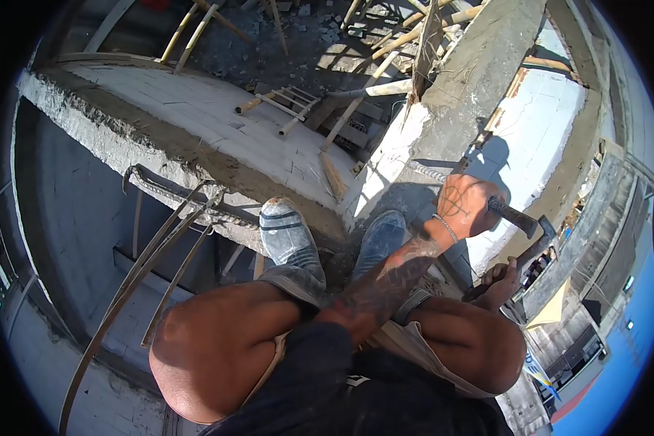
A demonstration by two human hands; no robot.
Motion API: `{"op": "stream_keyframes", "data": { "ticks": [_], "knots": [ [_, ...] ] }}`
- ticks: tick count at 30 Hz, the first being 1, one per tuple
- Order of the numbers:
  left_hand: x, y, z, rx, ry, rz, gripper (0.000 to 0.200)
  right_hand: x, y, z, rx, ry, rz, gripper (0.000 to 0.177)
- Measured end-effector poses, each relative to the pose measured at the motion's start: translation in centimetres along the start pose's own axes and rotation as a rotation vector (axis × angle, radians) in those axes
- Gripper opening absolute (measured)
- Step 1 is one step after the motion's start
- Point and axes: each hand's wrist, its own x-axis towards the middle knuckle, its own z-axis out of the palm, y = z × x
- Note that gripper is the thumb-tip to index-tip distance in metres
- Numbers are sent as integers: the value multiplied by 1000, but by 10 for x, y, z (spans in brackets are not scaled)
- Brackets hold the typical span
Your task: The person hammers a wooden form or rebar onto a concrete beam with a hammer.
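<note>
My left hand (463, 205), with a bracelet at the wrist, reaches across to the right and is closed round a dark steel chisel (514, 215). The chisel's flared end sticks out past the fist on the right. Beyond my right knee, my right hand (495, 283) is closed round the handle of a hammer (544, 234). The hammer's head overlaps the chisel's flared end in this view. A ribbed steel bar (427, 170) shows just left of my left fist, over the concrete. The palm side of my left hand is hidden.
My dusty shoes (289, 231) rest at a corner of rough concrete ledges (145, 149). Bent rebar and strips (173, 231) stick out at the left. Deep drops lie either side of the left ledge. Bamboo poles and a small ladder (292, 107) stand below. A white block wall (545, 123) is on the right.
</note>
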Motion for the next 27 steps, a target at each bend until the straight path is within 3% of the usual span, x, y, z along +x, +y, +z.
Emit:
{"op": "stream_keyframes", "data": {
  "ticks": [3,6,13,16,19,21,23,25,27],
  "knots": [
    [-8,-8,-1,2,-37,-42,13,20,-23,49,129,137,-385,14],
    [-8,-9,-4,-11,-61,-48,17,3,-42,84,76,273,-464,18],
    [-9,-11,-11,-52,2,-136,17,4,-57,78,-11,176,-537,11],
    [-8,-20,-5,-44,83,-87,15,8,-66,72,-35,115,-588,10],
    [3,-15,-17,-39,-2,-203,13,-2,-89,79,-187,144,-682,18],
    [8,-25,-23,31,-4,-163,15,-18,-116,91,-234,128,-795,29],
    [12,-29,-31,102,-17,-128,17,-21,-138,90,-160,-18,-1034,33],
    [17,-21,-36,-51,87,-232,15,-45,-163,108,-195,-170,-1069,38],
    [18,-23,-39,-169,40,-283,15,-55,-174,124,-418,-294,-993,36]
  ]
}}
